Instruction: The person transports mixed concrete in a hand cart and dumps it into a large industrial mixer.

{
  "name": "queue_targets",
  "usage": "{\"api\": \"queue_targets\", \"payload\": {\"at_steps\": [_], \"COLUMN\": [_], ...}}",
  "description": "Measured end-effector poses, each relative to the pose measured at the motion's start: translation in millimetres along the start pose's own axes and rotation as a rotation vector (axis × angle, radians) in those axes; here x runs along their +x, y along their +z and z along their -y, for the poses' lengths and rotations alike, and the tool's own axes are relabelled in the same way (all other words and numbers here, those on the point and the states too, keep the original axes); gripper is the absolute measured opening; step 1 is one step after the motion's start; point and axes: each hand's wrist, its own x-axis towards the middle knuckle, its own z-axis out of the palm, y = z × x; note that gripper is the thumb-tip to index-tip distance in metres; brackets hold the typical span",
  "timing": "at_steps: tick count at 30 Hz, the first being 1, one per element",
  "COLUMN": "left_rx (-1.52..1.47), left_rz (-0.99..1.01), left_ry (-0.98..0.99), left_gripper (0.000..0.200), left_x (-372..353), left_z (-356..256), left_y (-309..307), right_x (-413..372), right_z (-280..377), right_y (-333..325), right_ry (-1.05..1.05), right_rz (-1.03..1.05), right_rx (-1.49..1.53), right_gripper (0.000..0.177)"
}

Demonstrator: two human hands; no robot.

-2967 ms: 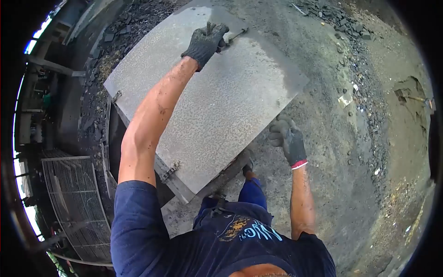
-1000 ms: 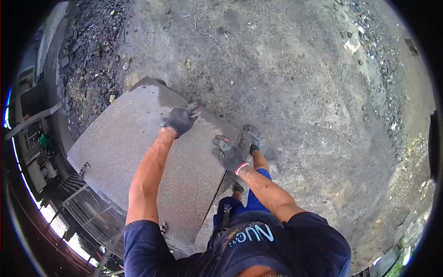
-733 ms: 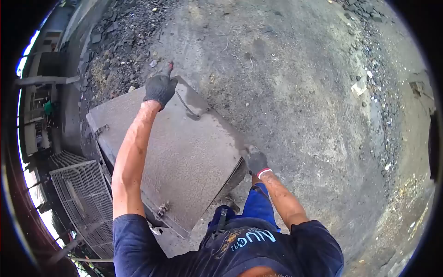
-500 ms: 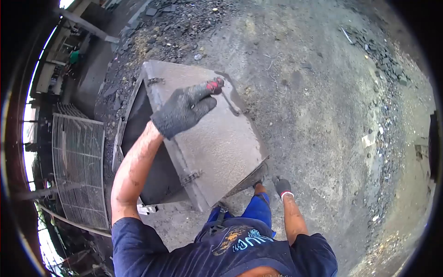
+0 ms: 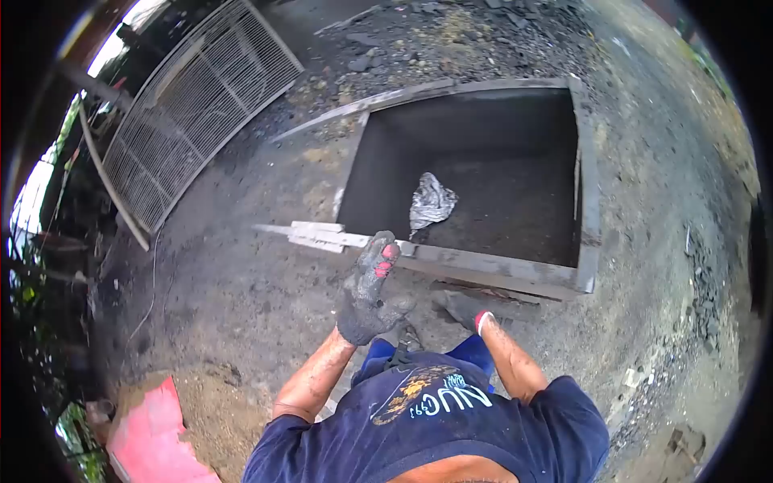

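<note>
A large open metal box [image 5: 586,193] with a dark inside lies before me, and a crumpled silvery sheet [image 5: 432,201] rests on its floor. My left hand [image 5: 372,291], in a dark grey glove with red patches, is at the near left corner of the rim. Its fingers are stretched out and its thumb is apart, with nothing visible in it. Pale wooden strips [image 5: 318,235] reach left from that corner. My right hand [image 5: 461,309], in a dark glove with a red and white cuff, is low beside the near wall, its fingers indistinct against the ground.
A wire grille panel [image 5: 201,105] leans at the upper left, with a curved pole [image 5: 109,181] beside it. Dark rubble [image 5: 386,48] lies beyond the box. A pinkish-red sheet [image 5: 157,439] is at the lower left. Stones and debris [image 5: 704,298] line the right side.
The hinged lid that was under my left hand is out of sight and the box's inside is exposed. The view has turned. My left hand is lower in view, and my right is nearer the box.
</note>
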Motion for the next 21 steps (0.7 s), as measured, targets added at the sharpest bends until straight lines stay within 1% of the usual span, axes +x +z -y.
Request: {"api": "queue_targets", "payload": {"at_steps": [1,2,3,4,5,6,7,8,9,10,11,12,13,15,16,17,19,20,21], "left_rx": [0.025,0.139,0.252,0.335,0.352,0.521,0.691,0.587,0.605,0.713,0.813,0.842,0.861,0.398,0.31,0.231,0.056,-0.039,-0.133], "left_rz": [-0.026,-0.06,-0.093,-0.112,-0.14,-0.168,-0.191,-0.328,-0.346,-0.382,-0.419,-0.361,-0.298,0.018,-0.034,-0.079,0.005,-0.051,-0.108], "left_ry": [-0.022,0.0,0.021,-0.014,-0.034,-0.038,-0.043,-0.003,-0.013,-0.171,-0.335,-0.565,-0.792,-1.61,-1.572,-1.529,-1.59,-1.606,-1.619], "left_gripper": [0.077,0.077,0.076,0.073,0.073,0.072,0.071,0.065,0.065,0.062,0.059,0.058,0.058,0.06,0.061,0.063,0.065,0.062,0.06], "left_x": [-19,-36,-52,-69,-88,-108,-126,-143,-158,-175,-195,-223,-246,-260,-292,-323,-330,-354,-383], "left_z": [9,21,34,45,60,79,96,111,124,135,147,165,180,178,189,198,189,201,215], "left_y": [-19,-34,-46,-56,-64,-72,-82,-98,-114,-127,-139,-149,-163,-194,-195,-192,-205,-201,-192], "right_x": [15,30,52,75,81,87,54,39,52,72,90,101,102,98,110,128,174,199,224], "right_z": [58,106,134,163,187,211,260,292,300,301,301,302,314,340,346,348,342,335,327], "right_y": [26,54,85,115,139,163,175,188,205,221,236,245,244,225,220,214,205,200,196], "right_ry": [-0.047,-0.135,-0.31,-0.483,-0.612,-0.741,-0.772,-0.799,-0.811,-0.665,-0.454,-0.175,-0.163,-0.275,-0.321,-0.32,-0.314,-0.311,-0.288], "right_rz": [0.075,0.178,0.209,0.251,0.255,0.255,0.119,-0.024,-0.002,0.348,0.677,0.974,0.984,1.0,0.862,0.871,0.672,0.678,0.536], "right_rx": [0.111,0.279,0.336,0.4,0.363,0.33,-0.024,-0.375,-0.389,0.144,0.666,1.18,1.164,1.056,0.954,0.947,0.847,0.849,0.759], "right_gripper": [0.042,0.043,0.043,0.045,0.046,0.049,0.054,0.061,0.061,0.066,0.073,0.082,0.082,0.1,0.103,0.103,0.094,0.094,0.087]}}
